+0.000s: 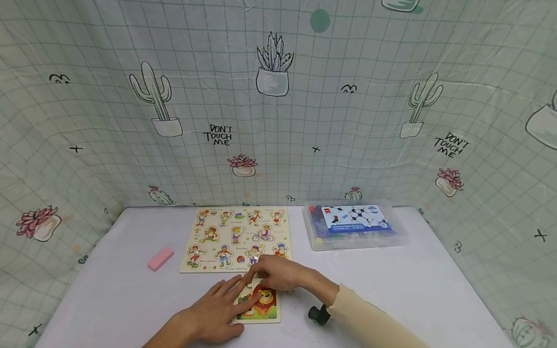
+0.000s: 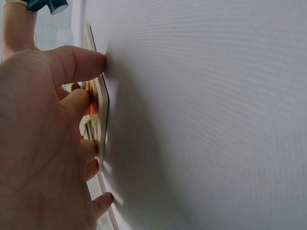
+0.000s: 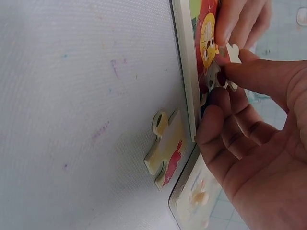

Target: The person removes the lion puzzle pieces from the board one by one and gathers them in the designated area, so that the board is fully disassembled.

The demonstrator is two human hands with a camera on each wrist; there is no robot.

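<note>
The fingers of the right hand (image 1: 278, 273) pinch a pale puzzle piece (image 3: 234, 51) between thumb and fingertips, at the far end of a small lion puzzle (image 1: 267, 313); whether the piece is seated cannot be told. The left hand (image 1: 218, 308) lies with its fingers straight and spread, the index finger reaching across the lion picture. The puzzle is flat on the white counter (image 1: 402, 292), between the two hands. Just beside its right edge lies a loose piece (image 3: 168, 148) with a red figure. A black device (image 1: 318, 315) sits at the right wrist, by the cream sleeve (image 1: 375, 319). Beyond the hands is a wooden board (image 1: 223, 240) of sporting children, with a pink block (image 1: 160, 259) to its left and a clear plastic box (image 1: 354, 238) to its right. A cactus-print cloth (image 1: 304, 122) hangs behind.
</note>
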